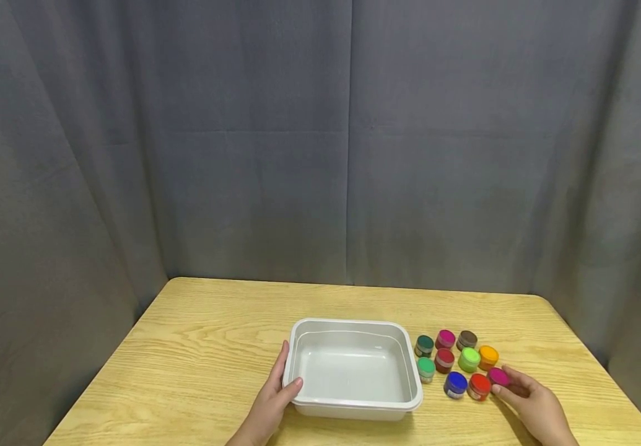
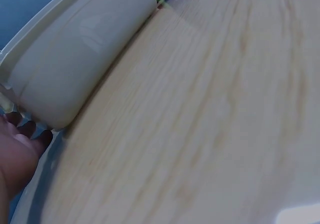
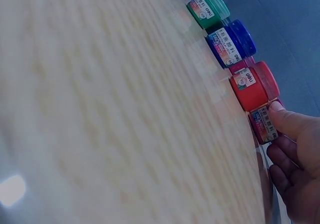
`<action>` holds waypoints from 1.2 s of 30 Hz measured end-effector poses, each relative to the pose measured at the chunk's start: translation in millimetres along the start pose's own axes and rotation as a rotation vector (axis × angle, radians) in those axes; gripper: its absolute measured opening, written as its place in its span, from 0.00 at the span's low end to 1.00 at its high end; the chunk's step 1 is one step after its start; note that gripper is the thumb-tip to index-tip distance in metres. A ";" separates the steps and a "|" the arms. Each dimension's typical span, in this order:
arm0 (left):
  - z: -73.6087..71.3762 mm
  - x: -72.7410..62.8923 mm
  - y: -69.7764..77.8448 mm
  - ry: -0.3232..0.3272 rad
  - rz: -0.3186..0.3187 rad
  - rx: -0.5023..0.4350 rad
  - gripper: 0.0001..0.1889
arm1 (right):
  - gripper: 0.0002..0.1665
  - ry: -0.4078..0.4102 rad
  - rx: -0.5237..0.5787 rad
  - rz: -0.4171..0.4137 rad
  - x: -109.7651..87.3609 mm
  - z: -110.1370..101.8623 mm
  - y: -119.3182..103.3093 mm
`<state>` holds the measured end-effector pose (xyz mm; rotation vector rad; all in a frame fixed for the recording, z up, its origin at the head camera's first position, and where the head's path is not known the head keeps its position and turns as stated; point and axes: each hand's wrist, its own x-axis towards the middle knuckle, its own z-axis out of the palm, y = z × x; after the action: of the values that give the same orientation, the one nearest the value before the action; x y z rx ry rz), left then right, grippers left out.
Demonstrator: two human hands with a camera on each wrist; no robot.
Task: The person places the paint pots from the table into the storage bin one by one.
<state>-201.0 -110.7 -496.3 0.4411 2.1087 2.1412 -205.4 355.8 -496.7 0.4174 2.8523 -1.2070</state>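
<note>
A white plastic tub (image 1: 353, 406) stands on the table, its inside bare. My left hand (image 1: 275, 393) grips its left side, thumb over the rim and fingers along the outer wall; in the left wrist view the fingertips (image 2: 44, 136) lie by the tub's lower corner. At the right, my right hand (image 1: 534, 406) holds a magenta paint jar (image 1: 498, 376) between thumb and fingers. In the right wrist view the thumb lies at the lid of this labelled jar (image 3: 263, 124), right beside a red paint jar (image 3: 250, 89).
Several more paint jars cluster between the tub and my right hand, among them a blue one (image 1: 456, 385), a light green one (image 1: 469, 359), an orange one (image 1: 488, 357) and a brown one (image 1: 467, 340). Grey curtains (image 1: 253, 186) hang behind the wooden table (image 1: 186, 371).
</note>
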 end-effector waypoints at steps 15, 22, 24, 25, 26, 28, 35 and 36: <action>0.8 -1.7 -0.5 -0.002 0.010 0.016 0.39 | 0.54 0.039 0.051 0.006 -9.3 -12.9 -18.2; 1.2 -1.0 0.5 -0.010 0.010 0.011 0.39 | 0.48 0.043 0.052 -0.082 -15.3 -15.9 -48.2; 1.1 -1.0 0.1 -0.012 0.010 0.011 0.39 | 0.46 0.030 0.080 -0.101 -16.4 -14.3 -57.8; 0.9 -1.1 -0.3 -0.012 0.010 0.011 0.39 | 0.46 0.024 0.091 -0.109 -16.8 -12.8 -62.1; 0.8 -1.1 -0.6 -0.013 0.012 0.010 0.39 | 0.45 0.018 0.101 -0.116 -17.1 -11.2 -66.4; 0.4 -1.3 -1.3 -0.013 0.014 0.010 0.39 | 0.43 0.006 0.135 -0.137 -17.0 -7.1 -74.2; -0.5 -0.5 -4.4 -0.007 0.018 0.010 0.40 | 0.38 -0.044 0.264 -0.195 -15.9 7.2 -101.7; -0.4 -0.4 -4.6 -0.005 0.016 0.009 0.39 | 0.37 -0.047 0.270 -0.202 -16.1 9.6 -105.6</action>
<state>-201.3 -111.0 -500.9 0.4655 2.1197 2.1377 -217.2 274.9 -427.3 0.1020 2.7522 -1.6224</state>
